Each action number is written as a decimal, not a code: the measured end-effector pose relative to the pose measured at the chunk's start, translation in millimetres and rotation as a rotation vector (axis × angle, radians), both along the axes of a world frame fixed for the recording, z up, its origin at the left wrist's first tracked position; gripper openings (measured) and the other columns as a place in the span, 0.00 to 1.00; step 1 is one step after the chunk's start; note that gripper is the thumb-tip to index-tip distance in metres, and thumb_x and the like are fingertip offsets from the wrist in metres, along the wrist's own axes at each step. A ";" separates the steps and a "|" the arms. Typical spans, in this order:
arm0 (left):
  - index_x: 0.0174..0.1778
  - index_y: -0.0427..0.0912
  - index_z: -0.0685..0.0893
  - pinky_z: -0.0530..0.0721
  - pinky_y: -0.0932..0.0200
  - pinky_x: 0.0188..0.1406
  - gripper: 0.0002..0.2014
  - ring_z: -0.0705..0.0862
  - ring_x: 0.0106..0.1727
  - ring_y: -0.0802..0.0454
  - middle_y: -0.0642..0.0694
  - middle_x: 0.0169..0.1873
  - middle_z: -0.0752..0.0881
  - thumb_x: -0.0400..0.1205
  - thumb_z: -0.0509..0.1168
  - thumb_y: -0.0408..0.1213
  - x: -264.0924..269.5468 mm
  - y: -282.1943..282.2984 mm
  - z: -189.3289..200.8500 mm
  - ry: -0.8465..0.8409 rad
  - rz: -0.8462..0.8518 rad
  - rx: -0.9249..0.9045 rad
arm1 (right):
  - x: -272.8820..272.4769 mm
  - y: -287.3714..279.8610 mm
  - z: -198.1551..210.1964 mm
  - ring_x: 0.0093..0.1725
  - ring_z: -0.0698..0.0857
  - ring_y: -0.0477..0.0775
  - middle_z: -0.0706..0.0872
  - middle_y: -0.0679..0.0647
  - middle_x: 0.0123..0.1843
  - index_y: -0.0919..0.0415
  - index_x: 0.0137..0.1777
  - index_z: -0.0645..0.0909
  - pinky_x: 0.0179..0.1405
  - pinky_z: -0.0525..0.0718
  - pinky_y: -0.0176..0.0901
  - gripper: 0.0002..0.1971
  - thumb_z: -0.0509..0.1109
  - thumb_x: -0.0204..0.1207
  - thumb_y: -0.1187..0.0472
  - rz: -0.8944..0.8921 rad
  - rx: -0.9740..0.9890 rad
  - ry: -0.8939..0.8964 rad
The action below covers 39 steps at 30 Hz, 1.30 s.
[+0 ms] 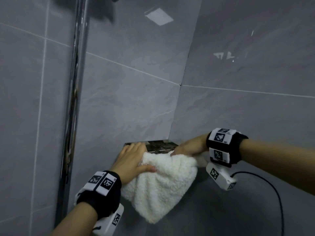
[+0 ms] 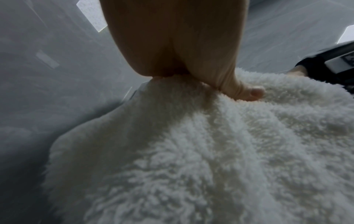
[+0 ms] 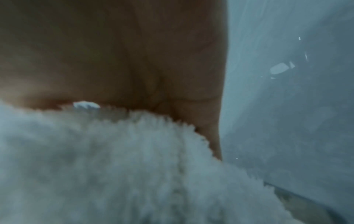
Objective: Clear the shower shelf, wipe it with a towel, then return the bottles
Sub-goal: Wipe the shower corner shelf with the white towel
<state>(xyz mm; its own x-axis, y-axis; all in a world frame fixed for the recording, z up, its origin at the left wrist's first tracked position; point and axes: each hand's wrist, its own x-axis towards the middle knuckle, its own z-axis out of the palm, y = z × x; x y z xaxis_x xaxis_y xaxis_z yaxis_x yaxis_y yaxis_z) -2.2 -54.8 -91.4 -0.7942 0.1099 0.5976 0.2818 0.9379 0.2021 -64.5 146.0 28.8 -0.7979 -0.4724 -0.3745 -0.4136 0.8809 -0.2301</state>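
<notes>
A fluffy white towel (image 1: 163, 184) is draped over the front edge of the chrome corner shelf (image 1: 160, 144) and hangs down below it. My left hand (image 1: 134, 157) holds its left side, fingers lying over the shelf top and thumb pressed into the pile; the left wrist view shows that thumb (image 2: 247, 92) pinching the towel (image 2: 210, 151). My right hand (image 1: 187, 147) grips the towel's upper right edge at the shelf, fingers curled on it. The right wrist view is blurred, showing palm (image 3: 134, 60) above towel (image 3: 114, 166). No bottles are in view.
Grey tiled walls meet in a corner just behind the shelf. A vertical chrome shower pipe (image 1: 75, 99) runs down the left wall, close to my left forearm. A black cable (image 1: 272, 188) loops down from my right wrist camera.
</notes>
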 end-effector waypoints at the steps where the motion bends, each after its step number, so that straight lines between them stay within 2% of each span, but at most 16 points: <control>1: 0.48 0.50 0.67 0.58 0.58 0.48 0.41 0.70 0.51 0.52 0.54 0.47 0.72 0.56 0.44 0.83 -0.4 -0.3 -0.3 -0.004 -0.002 0.000 | 4.7 1.9 2.9 0.58 0.82 0.48 0.81 0.58 0.68 0.61 0.69 0.78 0.47 0.78 0.23 0.20 0.61 0.83 0.51 0.040 0.015 0.013; 3: 0.48 0.51 0.67 0.57 0.58 0.47 0.41 0.70 0.51 0.52 0.54 0.46 0.72 0.56 0.44 0.83 0.2 -0.4 -1.0 0.001 0.006 0.015 | 12.3 6.3 6.1 0.52 0.81 0.44 0.83 0.52 0.62 0.57 0.66 0.79 0.53 0.77 0.28 0.20 0.58 0.83 0.46 0.069 0.027 0.114; 5: 0.48 0.52 0.66 0.56 0.58 0.46 0.42 0.68 0.50 0.54 0.56 0.46 0.70 0.54 0.42 0.84 0.8 0.8 -0.6 0.005 0.001 0.029 | 20.2 19.3 5.3 0.58 0.79 0.49 0.82 0.51 0.64 0.53 0.68 0.75 0.62 0.74 0.40 0.22 0.55 0.83 0.42 0.102 -0.006 0.253; 7: 0.49 0.54 0.66 0.56 0.59 0.48 0.40 0.68 0.52 0.54 0.57 0.47 0.70 0.56 0.45 0.84 1.7 2.3 0.1 0.000 -0.007 0.043 | 30.5 39.8 -3.0 0.61 0.80 0.52 0.81 0.52 0.65 0.50 0.71 0.72 0.64 0.76 0.44 0.21 0.58 0.82 0.43 0.111 -0.190 0.330; 10: 0.57 0.53 0.72 0.58 0.59 0.56 0.33 0.71 0.60 0.51 0.58 0.52 0.71 0.64 0.56 0.72 6.1 4.5 0.5 0.008 -0.019 0.084 | 49.1 76.1 -31.8 0.58 0.81 0.48 0.83 0.50 0.59 0.53 0.63 0.76 0.54 0.78 0.38 0.16 0.65 0.79 0.48 0.071 -0.521 0.577; 12: 0.66 0.56 0.71 0.56 0.56 0.66 0.36 0.69 0.66 0.50 0.57 0.58 0.74 0.65 0.54 0.71 10.5 6.5 0.2 0.006 -0.052 0.048 | 59.8 92.3 -61.7 0.47 0.83 0.46 0.85 0.48 0.48 0.54 0.51 0.79 0.44 0.78 0.35 0.11 0.69 0.76 0.49 -0.041 -0.734 0.693; 14: 0.74 0.61 0.65 0.48 0.44 0.76 0.39 0.65 0.72 0.50 0.55 0.67 0.72 0.66 0.51 0.72 16.0 14.3 3.6 -0.036 -0.076 -0.068 | 66.6 97.1 -91.0 0.42 0.84 0.47 0.86 0.50 0.43 0.56 0.46 0.78 0.45 0.83 0.41 0.12 0.71 0.74 0.47 -0.198 -0.932 0.559; 15: 0.76 0.63 0.62 0.42 0.40 0.77 0.40 0.63 0.75 0.50 0.56 0.70 0.70 0.67 0.53 0.72 18.0 21.1 6.4 -0.065 -0.091 -0.119 | 67.6 95.2 -103.5 0.43 0.85 0.49 0.86 0.53 0.43 0.57 0.46 0.78 0.49 0.85 0.46 0.14 0.71 0.74 0.47 -0.265 -1.033 0.421; 17: 0.78 0.61 0.59 0.37 0.38 0.77 0.39 0.61 0.77 0.51 0.56 0.74 0.68 0.71 0.59 0.68 20.2 37.7 13.6 -0.094 -0.127 -0.159 | 69.6 86.1 -122.7 0.43 0.86 0.49 0.88 0.57 0.46 0.60 0.48 0.80 0.49 0.85 0.46 0.15 0.70 0.75 0.46 -0.345 -1.173 0.177; 19: 0.79 0.56 0.58 0.42 0.39 0.79 0.37 0.63 0.77 0.49 0.53 0.76 0.67 0.75 0.60 0.63 21.0 54.2 22.7 -0.083 -0.169 -0.152 | 70.9 73.2 -133.8 0.44 0.86 0.47 0.88 0.54 0.46 0.59 0.47 0.82 0.46 0.83 0.41 0.14 0.68 0.77 0.46 -0.339 -1.248 0.038; 21: 0.80 0.53 0.58 0.57 0.41 0.78 0.36 0.68 0.75 0.47 0.50 0.76 0.67 0.77 0.61 0.58 20.9 66.6 30.2 -0.070 -0.212 -0.139 | 72.6 60.8 -138.6 0.46 0.86 0.48 0.88 0.53 0.46 0.57 0.45 0.82 0.49 0.82 0.40 0.11 0.68 0.77 0.48 -0.300 -1.325 -0.022; 23: 0.78 0.51 0.63 0.67 0.43 0.72 0.32 0.71 0.72 0.47 0.47 0.74 0.70 0.79 0.63 0.54 20.7 74.6 34.3 -0.069 -0.230 -0.094 | 75.0 52.9 -138.8 0.51 0.86 0.50 0.87 0.55 0.51 0.62 0.53 0.81 0.52 0.81 0.42 0.14 0.70 0.77 0.51 -0.299 -1.376 -0.060; 26: 0.70 0.47 0.74 0.72 0.46 0.68 0.24 0.75 0.69 0.47 0.45 0.68 0.77 0.79 0.66 0.47 20.1 79.9 33.3 -0.021 -0.234 0.058 | 79.1 48.0 -139.2 0.58 0.86 0.54 0.88 0.59 0.59 0.66 0.65 0.78 0.57 0.83 0.47 0.21 0.72 0.76 0.57 -0.289 -1.392 -0.112; 32: 0.55 0.42 0.82 0.77 0.47 0.59 0.13 0.81 0.55 0.42 0.42 0.52 0.85 0.76 0.69 0.40 21.3 88.7 30.6 0.078 -0.214 0.245 | 91.1 42.5 -139.9 0.57 0.86 0.52 0.86 0.62 0.64 0.65 0.66 0.79 0.54 0.85 0.43 0.17 0.69 0.79 0.60 -0.267 -1.442 -0.055; 35: 0.51 0.38 0.83 0.78 0.48 0.54 0.10 0.82 0.53 0.39 0.38 0.50 0.86 0.76 0.70 0.37 26.3 91.8 32.1 0.156 -0.209 0.279 | 97.0 44.5 -138.8 0.61 0.85 0.57 0.86 0.62 0.64 0.62 0.66 0.79 0.61 0.84 0.50 0.16 0.66 0.80 0.58 -0.250 -1.451 0.013; 39: 0.46 0.38 0.83 0.76 0.53 0.45 0.08 0.82 0.46 0.42 0.44 0.43 0.85 0.76 0.70 0.37 44.7 96.3 43.1 0.305 -0.188 0.345 | 114.0 50.9 -131.8 0.64 0.84 0.57 0.84 0.61 0.65 0.61 0.69 0.76 0.64 0.83 0.49 0.19 0.70 0.78 0.62 -0.124 -1.506 0.070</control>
<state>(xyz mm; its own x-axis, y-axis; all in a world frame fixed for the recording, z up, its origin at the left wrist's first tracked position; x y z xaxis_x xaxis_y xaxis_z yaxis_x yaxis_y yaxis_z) 42.5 41.6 -48.4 -0.5632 -0.0111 0.8263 0.5341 0.7581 0.3742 49.5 196.9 -103.0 -0.8555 -0.2993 0.4226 -0.4045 -0.1232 -0.9062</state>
